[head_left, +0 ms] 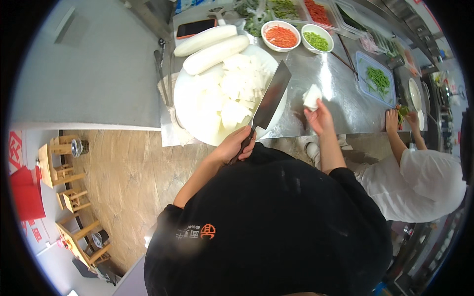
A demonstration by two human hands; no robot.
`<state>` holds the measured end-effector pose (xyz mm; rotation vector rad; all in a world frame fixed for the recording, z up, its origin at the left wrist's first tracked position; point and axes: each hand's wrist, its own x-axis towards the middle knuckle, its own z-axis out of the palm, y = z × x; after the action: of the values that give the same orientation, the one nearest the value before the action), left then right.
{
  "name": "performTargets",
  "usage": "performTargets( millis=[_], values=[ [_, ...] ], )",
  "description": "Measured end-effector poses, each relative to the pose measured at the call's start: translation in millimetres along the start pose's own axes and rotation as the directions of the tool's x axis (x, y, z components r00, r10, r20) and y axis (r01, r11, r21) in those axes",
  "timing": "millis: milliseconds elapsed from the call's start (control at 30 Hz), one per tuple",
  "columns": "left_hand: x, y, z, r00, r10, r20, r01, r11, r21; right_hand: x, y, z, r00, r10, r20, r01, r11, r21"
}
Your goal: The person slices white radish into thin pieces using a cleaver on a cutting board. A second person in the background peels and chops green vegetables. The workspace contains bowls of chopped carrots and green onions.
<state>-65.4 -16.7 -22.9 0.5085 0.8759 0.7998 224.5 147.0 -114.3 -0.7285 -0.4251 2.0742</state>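
Note:
My left hand (239, 148) is closed round the dark handle of a kitchen cleaver (273, 96). The cleaver's broad blade points up and away, over the right part of a round white cutting board (183, 106). Cut chunks of white radish (242, 81) are heaped on the board. Two long peeled white radishes (216, 54) lie across its far left edge. To the right of the board, my right hand (321, 117) pinches a crumpled white wad (312, 97) above the steel counter. Whether the wad is cloth or paper I cannot tell.
Behind the board stand a bowl of chopped red pepper (281, 36) and a bowl of chopped green vegetable (317, 39). A phone (196, 28) lies at the far left. Farther right are a tray of green beans (377, 81) and a co-worker in white (419, 182), hands at the counter.

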Motion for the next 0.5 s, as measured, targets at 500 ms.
performTargets(
  millis=[500],
  values=[
    [27, 11, -23, 0.939, 0.074, -0.335, -0.045, 0.994, 0.095, 20, 41, 59, 0.973, -0.117, -0.198, -0.053, 0.725, -0.687]
  ],
)
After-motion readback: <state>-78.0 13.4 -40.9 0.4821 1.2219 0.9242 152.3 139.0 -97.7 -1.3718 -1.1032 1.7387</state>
